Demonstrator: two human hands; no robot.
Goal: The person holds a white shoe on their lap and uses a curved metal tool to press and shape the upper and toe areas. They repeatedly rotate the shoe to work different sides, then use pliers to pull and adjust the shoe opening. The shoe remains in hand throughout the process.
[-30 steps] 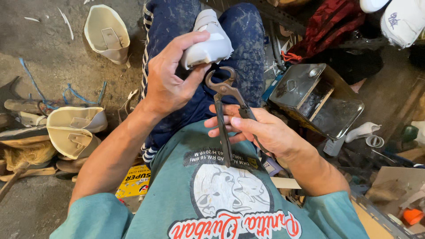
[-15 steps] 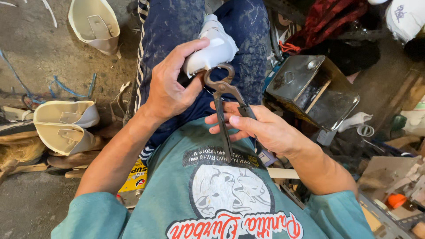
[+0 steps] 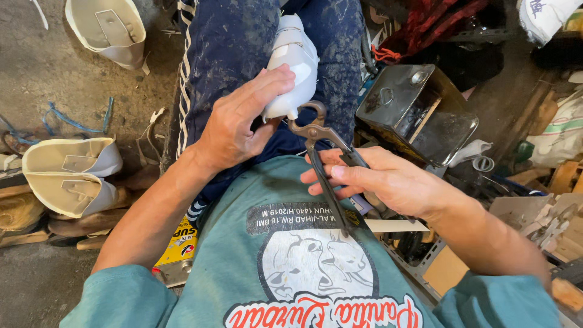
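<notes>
A white shoe upper on a last [image 3: 293, 61] rests on my lap, over dark blue trousers. My left hand [image 3: 240, 118] grips its near end, fingers wrapped over the white material. My right hand [image 3: 388, 182] holds a pair of dark metal lasting pincers [image 3: 320, 158] by the long handles. The pincers' curved jaws touch the near edge of the shoe just below my left fingers. Whether the jaws pinch the material is hidden.
Several white shoe uppers [image 3: 70, 173] lie on the concrete floor at left, another [image 3: 109, 27] at the top left. A dark metal tin box [image 3: 416, 112] stands at right among tools and scraps. A yellow packet [image 3: 179, 243] sits by my left elbow.
The view has drifted a little, so shoe and hands sit slightly lower in frame. My hands keep the same grips; the pincers stay at the shoe's near edge.
</notes>
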